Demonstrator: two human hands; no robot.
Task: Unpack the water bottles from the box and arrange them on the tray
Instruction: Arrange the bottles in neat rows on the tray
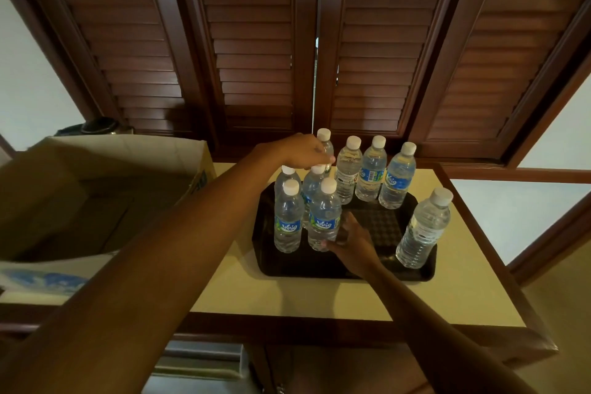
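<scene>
Bottles (398, 181), ribbed clear plastic, crowd textured tray (383, 221).

Clear bottles, dark tray

The water bottles (324, 214) are clear with white caps and blue-green labels. The tray (348, 269) is black with a woven check texture. The box (96, 189) is tan; the tabletop (287, 297) cream, edged in brown.

A cream-topped table (319, 297) with a dark wood edge — on it a black tray (319, 270) and an open cardboard box (96, 169).
</scene>
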